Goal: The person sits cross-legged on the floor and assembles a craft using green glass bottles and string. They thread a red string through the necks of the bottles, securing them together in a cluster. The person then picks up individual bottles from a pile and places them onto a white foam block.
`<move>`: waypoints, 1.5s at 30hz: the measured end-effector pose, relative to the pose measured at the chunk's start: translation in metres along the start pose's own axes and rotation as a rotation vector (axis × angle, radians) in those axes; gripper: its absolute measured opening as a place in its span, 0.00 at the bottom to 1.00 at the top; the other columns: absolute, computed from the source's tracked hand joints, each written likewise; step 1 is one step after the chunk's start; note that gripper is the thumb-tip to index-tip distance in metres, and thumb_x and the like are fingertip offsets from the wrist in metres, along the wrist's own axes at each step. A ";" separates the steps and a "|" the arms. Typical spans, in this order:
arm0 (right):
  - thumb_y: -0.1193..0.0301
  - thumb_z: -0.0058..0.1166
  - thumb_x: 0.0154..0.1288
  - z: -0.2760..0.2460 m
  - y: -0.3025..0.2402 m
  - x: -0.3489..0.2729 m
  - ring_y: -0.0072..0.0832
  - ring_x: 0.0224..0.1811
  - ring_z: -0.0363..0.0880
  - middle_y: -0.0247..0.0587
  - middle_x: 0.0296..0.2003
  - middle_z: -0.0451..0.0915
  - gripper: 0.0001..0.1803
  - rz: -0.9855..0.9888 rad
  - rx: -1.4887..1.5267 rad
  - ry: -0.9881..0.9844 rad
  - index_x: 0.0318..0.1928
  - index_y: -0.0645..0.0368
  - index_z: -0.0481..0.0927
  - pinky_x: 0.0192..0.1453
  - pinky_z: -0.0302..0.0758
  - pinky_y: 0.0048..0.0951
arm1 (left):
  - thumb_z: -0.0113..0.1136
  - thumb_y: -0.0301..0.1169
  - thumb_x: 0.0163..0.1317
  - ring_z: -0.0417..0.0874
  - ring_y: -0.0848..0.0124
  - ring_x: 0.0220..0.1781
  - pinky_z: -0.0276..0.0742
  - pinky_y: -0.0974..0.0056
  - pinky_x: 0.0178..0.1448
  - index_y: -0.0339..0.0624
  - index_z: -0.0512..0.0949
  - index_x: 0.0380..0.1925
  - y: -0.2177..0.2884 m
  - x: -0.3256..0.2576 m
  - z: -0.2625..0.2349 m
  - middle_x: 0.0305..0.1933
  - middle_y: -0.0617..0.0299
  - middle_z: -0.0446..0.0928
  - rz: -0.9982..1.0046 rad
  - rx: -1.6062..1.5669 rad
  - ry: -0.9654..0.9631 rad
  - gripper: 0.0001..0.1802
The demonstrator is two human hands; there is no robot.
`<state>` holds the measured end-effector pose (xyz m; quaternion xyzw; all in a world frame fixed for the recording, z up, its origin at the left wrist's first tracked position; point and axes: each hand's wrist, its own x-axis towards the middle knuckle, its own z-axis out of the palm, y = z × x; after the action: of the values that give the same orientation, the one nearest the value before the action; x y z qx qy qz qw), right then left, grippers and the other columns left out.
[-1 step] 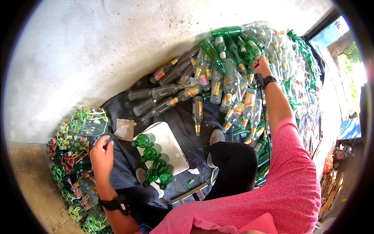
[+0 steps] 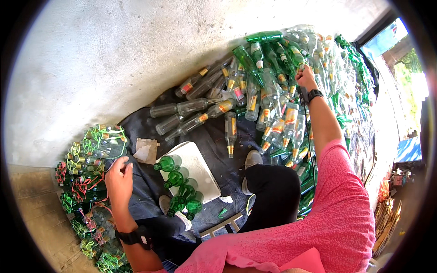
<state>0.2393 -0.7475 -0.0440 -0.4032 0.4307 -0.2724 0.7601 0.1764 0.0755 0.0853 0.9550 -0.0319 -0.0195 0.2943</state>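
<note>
My right hand (image 2: 306,77) reaches up to the pile, its fingers closed round the neck end of a green glass bottle (image 2: 297,58) with a pale label. The bottle still lies among others there. My left hand (image 2: 119,178) is held at the left with curled fingers, beside bundles of bottles (image 2: 98,152) tied with green and red string; anything inside its grip is hidden. Between my arms, several green bottles (image 2: 175,178) lie side by side on a white flat board (image 2: 205,175), their necks towards the lower left.
Clear bottles (image 2: 191,107) with orange labels lie loose on a dark sheet (image 2: 209,150) beyond the board. A pale wall (image 2: 123,59) rises behind. A torn piece of cardboard (image 2: 145,151) is left of the board. The bottle heap (image 2: 339,68) stretches along the right.
</note>
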 end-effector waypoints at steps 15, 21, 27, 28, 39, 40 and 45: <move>0.57 0.52 0.83 0.122 -0.029 -0.432 0.12 0.17 0.57 0.22 0.24 0.66 0.15 -0.039 -0.334 -0.825 0.45 0.56 0.78 0.18 0.50 0.19 | 0.73 0.33 0.63 0.73 0.45 0.74 0.70 0.44 0.75 0.43 0.75 0.69 0.066 -0.023 -0.020 0.73 0.48 0.72 0.609 0.153 0.741 0.34; 0.68 0.56 0.68 0.167 0.066 -0.553 0.44 0.32 0.79 0.47 0.35 0.80 0.16 -0.786 -0.851 -1.523 0.50 0.65 0.81 0.37 0.77 0.41 | 0.72 0.46 0.64 0.68 0.44 0.78 0.65 0.36 0.77 0.46 0.75 0.69 0.094 -0.043 -0.026 0.74 0.52 0.70 0.894 0.195 0.809 0.35; 0.54 0.54 0.80 0.169 0.079 -0.621 0.32 0.24 0.76 0.41 0.25 0.76 0.24 -0.157 -0.859 -1.452 0.43 0.67 0.82 0.30 0.74 0.36 | 0.72 0.35 0.60 0.84 0.49 0.54 0.76 0.47 0.59 0.41 0.79 0.51 0.066 -0.045 -0.027 0.48 0.51 0.83 0.885 0.064 0.611 0.21; 0.46 0.51 0.82 0.166 0.073 -0.625 0.20 0.22 0.68 0.31 0.24 0.72 0.31 -0.087 -0.745 -1.445 0.44 0.66 0.83 0.24 0.67 0.28 | 0.72 0.35 0.61 0.84 0.49 0.51 0.77 0.48 0.57 0.40 0.79 0.50 0.058 -0.043 -0.028 0.46 0.50 0.82 0.697 -0.056 0.534 0.20; 0.70 0.53 0.81 0.129 0.021 -0.462 0.15 0.24 0.62 0.25 0.26 0.68 0.10 0.048 -0.020 -0.646 0.51 0.64 0.81 0.25 0.59 0.20 | 0.71 0.40 0.70 0.80 0.71 0.47 0.77 0.61 0.55 0.35 0.79 0.50 0.002 -0.021 -0.022 0.46 0.60 0.84 0.088 -0.485 0.189 0.20; 0.70 0.54 0.80 0.128 0.022 -0.456 0.15 0.25 0.63 0.25 0.26 0.68 0.09 0.043 0.011 -0.600 0.51 0.65 0.80 0.27 0.60 0.20 | 0.71 0.38 0.71 0.81 0.71 0.46 0.77 0.61 0.54 0.36 0.80 0.49 -0.001 -0.021 -0.018 0.45 0.60 0.84 0.086 -0.498 0.173 0.18; 0.70 0.58 0.79 0.125 0.026 -0.465 0.13 0.26 0.61 0.24 0.28 0.69 0.09 -0.089 -0.115 -0.873 0.49 0.64 0.81 0.27 0.57 0.19 | 0.72 0.33 0.68 0.81 0.75 0.43 0.77 0.64 0.51 0.36 0.82 0.46 -0.015 -0.020 -0.003 0.41 0.64 0.85 -0.012 -0.523 0.017 0.13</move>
<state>0.1265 -0.3324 0.1743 -0.5400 0.0661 -0.0846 0.8348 0.1571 0.0913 0.0795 0.8467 -0.0178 -0.0206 0.5314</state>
